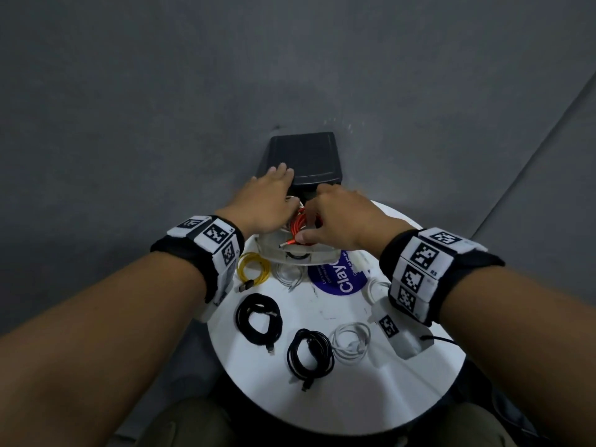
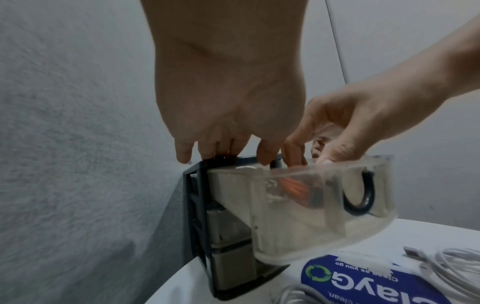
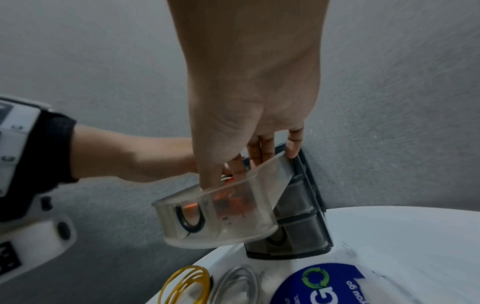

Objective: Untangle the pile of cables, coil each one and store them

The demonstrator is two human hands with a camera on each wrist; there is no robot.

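Note:
An orange cable (image 1: pixel 296 224) lies coiled inside a clear drawer (image 1: pixel 300 258) pulled out of a dark drawer unit (image 1: pixel 309 156) at the table's far edge. My right hand (image 1: pixel 335 217) reaches down into the drawer. Its fingers and thumb pinch the orange coil near its metal plug. My left hand (image 1: pixel 274 188) rests on the unit's top, fingers nearly straight over the front edge. The left wrist view shows the orange cable (image 2: pixel 293 185) through the drawer wall (image 2: pixel 324 226). The right wrist view shows my fingertips (image 3: pixel 233 164) dipping into the tilted drawer (image 3: pixel 233 222).
Several coiled cables lie on the round white table (image 1: pixel 322 398): a yellow one (image 1: pixel 253 267), a clear one (image 1: pixel 290 274), two black ones (image 1: pixel 258 317) (image 1: pixel 309 353) and white ones (image 1: pixel 351 345) (image 1: pixel 375 287). A blue sticker (image 1: pixel 338 279) sits below the drawer. Grey wall stands behind.

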